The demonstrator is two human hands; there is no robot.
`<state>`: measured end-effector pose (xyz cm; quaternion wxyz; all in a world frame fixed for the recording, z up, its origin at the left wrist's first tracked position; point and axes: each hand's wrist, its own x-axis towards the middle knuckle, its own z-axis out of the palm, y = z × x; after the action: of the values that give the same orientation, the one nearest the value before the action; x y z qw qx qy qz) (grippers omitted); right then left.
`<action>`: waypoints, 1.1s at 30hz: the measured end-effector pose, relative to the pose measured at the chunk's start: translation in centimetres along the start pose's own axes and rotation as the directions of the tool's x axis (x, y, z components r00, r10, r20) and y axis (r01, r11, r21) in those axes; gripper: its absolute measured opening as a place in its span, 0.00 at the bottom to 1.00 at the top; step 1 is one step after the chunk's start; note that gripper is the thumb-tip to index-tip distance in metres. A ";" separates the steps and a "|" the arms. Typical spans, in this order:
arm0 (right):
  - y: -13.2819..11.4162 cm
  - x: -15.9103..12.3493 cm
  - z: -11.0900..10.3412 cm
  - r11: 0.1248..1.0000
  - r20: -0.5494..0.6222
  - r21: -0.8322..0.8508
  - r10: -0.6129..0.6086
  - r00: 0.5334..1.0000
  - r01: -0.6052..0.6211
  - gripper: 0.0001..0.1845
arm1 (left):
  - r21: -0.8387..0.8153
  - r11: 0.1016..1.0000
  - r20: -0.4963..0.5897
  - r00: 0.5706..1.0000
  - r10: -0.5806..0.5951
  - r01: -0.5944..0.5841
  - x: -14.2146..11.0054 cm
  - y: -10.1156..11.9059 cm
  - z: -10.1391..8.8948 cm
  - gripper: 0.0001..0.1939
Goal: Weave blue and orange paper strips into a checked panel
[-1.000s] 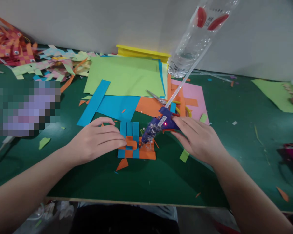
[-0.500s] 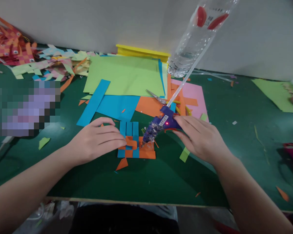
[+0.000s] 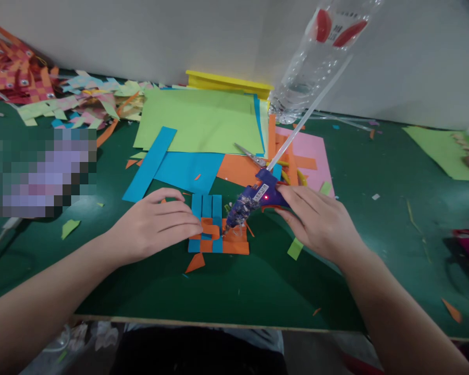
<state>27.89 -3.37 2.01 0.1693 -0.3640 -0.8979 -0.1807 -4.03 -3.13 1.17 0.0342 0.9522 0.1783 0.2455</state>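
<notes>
My right hand [image 3: 318,219] is wrapped round a blue hot glue gun [image 3: 254,200] with a small red light lit and a clear glue stick [image 3: 305,115] rising from its back. The nozzle points down at a small woven paper piece [image 3: 206,245] of blue and orange strips, close to its middle blue strip; whether it touches I cannot tell. From the left, my left hand [image 3: 152,224] presses its fingertips on the piece, at an orange strip that is folded back. The thumb is hidden. Loose blue strip ends stick out at the piece's far side.
Green sheets [image 3: 199,120] lie behind, with scissors [image 3: 252,155] at their right edge. A water bottle [image 3: 312,62] leans by the wall. A blurred-out phone-like object [image 3: 47,177] lies left, a blue strip [image 3: 150,164] nearer. Paper scraps [image 3: 89,99] and orange-red woven pieces [image 3: 19,73] fill the back left.
The glue gun has shifted slightly left, its nozzle now nearer the middle blue strip. My left hand stays in place on the woven paper.
</notes>
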 end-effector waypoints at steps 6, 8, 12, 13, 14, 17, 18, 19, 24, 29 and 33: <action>-0.1 -0.1 0.2 1.000 0.009 -0.003 0.013 1.000 -0.013 0.18 | 0.005 1.000 -0.010 1.000 0.013 -0.013 0.0 -0.1 0.1 0.10; -0.1 -0.1 0.2 1.000 0.008 -0.006 0.011 1.000 -0.011 0.18 | 0.007 1.000 -0.010 1.000 0.010 -0.009 -0.1 -0.1 0.1 0.10; -0.2 -0.1 0.3 1.000 0.009 -0.007 0.006 1.000 -0.006 0.18 | 0.011 1.000 -0.005 1.000 0.008 -0.008 -0.1 -0.1 0.0 0.10; -0.2 -0.1 0.4 1.000 0.012 -0.005 0.008 1.000 -0.007 0.19 | 0.007 1.000 -0.007 1.000 0.008 -0.008 -0.1 -0.1 0.0 0.10; -0.2 -0.1 0.4 1.000 0.012 -0.001 0.010 1.000 -0.010 0.19 | 0.004 1.000 -0.005 1.000 0.009 -0.009 0.0 -0.1 0.0 0.10; -0.2 -0.1 0.5 0.999 0.008 0.022 0.026 1.000 -0.026 0.20 | -0.003 1.000 0.007 1.000 0.006 -0.006 0.0 -0.2 0.1 0.10; -0.1 -0.1 0.5 0.999 0.009 0.031 0.032 0.999 -0.032 0.20 | -0.005 1.000 0.005 1.000 0.005 -0.005 0.0 -0.1 0.1 0.10; -0.1 -0.2 0.5 0.999 0.010 0.037 0.036 0.999 -0.036 0.20 | -0.005 1.000 -0.002 1.000 0.005 -0.005 0.0 -0.1 0.1 0.10; 0.0 -0.2 0.4 0.999 0.021 0.033 0.034 0.999 -0.035 0.19 | -0.006 1.000 -0.010 1.000 0.016 -0.016 -0.1 -0.2 0.1 0.09; 0.1 0.0 0.2 1.000 0.000 0.018 0.017 1.000 -0.017 0.18 | 0.021 1.000 -0.027 1.000 0.011 -0.010 -0.2 -0.3 0.2 0.11; 0.2 0.0 0.1 1.000 -0.040 0.006 0.011 0.999 -0.011 0.19 | 0.017 1.000 -0.019 1.000 -0.004 0.004 -0.3 -0.3 0.3 0.11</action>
<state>27.97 -3.22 1.94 0.1893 -0.3649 -0.8928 -0.1842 -4.25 -2.96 0.71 0.0248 0.9497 0.1826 0.2531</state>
